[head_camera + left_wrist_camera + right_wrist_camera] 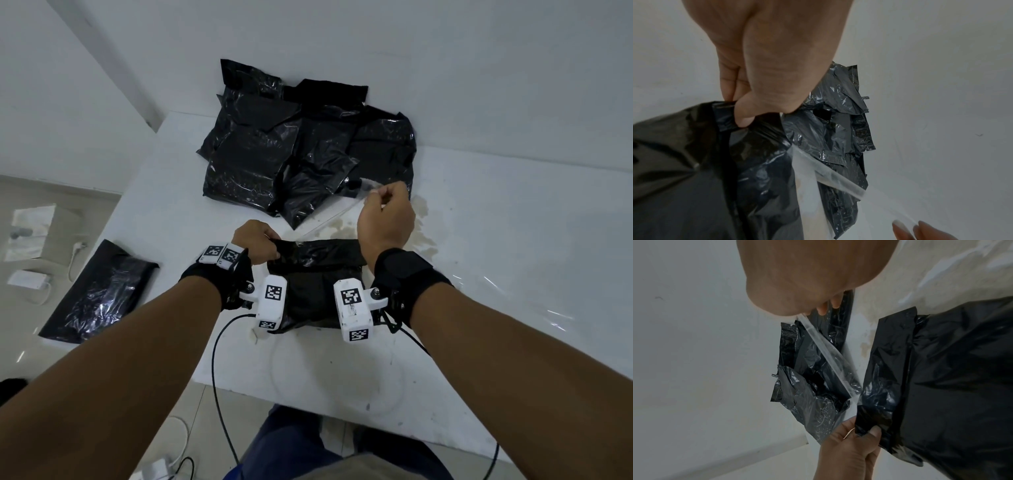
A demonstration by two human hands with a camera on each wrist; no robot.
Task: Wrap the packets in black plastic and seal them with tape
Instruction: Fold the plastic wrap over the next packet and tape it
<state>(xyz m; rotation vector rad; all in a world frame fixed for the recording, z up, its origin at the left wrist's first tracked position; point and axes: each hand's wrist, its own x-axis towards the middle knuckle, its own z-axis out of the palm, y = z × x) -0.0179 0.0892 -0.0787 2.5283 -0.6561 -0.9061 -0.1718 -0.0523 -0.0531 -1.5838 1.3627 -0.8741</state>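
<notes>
A packet wrapped in black plastic lies on the white table in front of me. My left hand pinches its folded top-left corner, thumb on top. My right hand is raised beyond the packet's right side and pinches the end of a clear tape strip. The strip runs taut from those fingers down to the packet's folded edge.
Several wrapped black packets are piled at the back of the table against the wall. One more black packet lies on the floor at left, near white papers and cables. Clear film lies on the table at right.
</notes>
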